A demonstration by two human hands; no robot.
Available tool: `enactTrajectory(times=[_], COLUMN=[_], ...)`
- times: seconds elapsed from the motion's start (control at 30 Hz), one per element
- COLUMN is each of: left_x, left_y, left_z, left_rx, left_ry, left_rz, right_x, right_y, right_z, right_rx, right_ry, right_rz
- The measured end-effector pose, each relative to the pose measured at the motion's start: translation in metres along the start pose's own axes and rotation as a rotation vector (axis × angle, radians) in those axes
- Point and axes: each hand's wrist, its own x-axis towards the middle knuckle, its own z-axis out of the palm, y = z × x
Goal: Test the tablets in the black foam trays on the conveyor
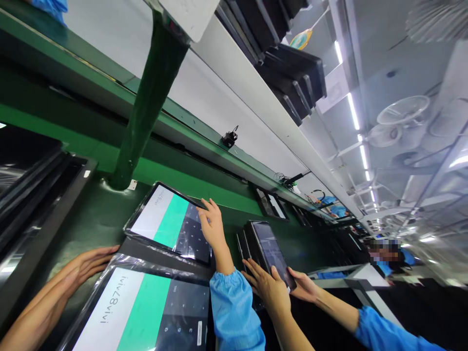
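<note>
Two tablets with lit screens lie on the dark green bench. The farther tablet [170, 224] and the nearer tablet [146, 312] both show a white band, a green band and a number keypad; clear film wraps the nearer one. My left hand [82, 268] has its fingers stretched out, their tips by the left ends of the tablets. Over the right end of the farther tablet is my right hand [212, 222], in a blue sleeve, fingers extended and touching or just above its edge. Neither hand grips anything.
To the right, a co-worker's hands [270, 290] hold a stack of dark tablets [268, 248]. Dark devices fill a tray [78, 178] at left. A green post [142, 107] rises behind the tablets. A black adapter [229, 139] sits on the rail; black cases [292, 78] stand overhead.
</note>
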Motion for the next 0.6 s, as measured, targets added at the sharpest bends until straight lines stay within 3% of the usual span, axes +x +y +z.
enactTrajectory(times=[0.17,0.5,0.6], left_x=[-0.003,-0.008,-0.009], left_y=[0.002,0.008,0.009], left_z=[0.005,0.013,0.013], left_rx=[-0.010,-0.006,-0.017], left_ry=[0.028,0.072,0.057], left_rz=[0.026,0.010,0.012], right_x=[0.033,0.036,0.039], right_y=[0.009,0.018,0.011], right_z=[0.030,0.036,0.038], right_rx=[-0.145,-0.270,-0.251], right_ry=[0.125,0.096,0.157], right_rz=[0.045,0.014,0.017])
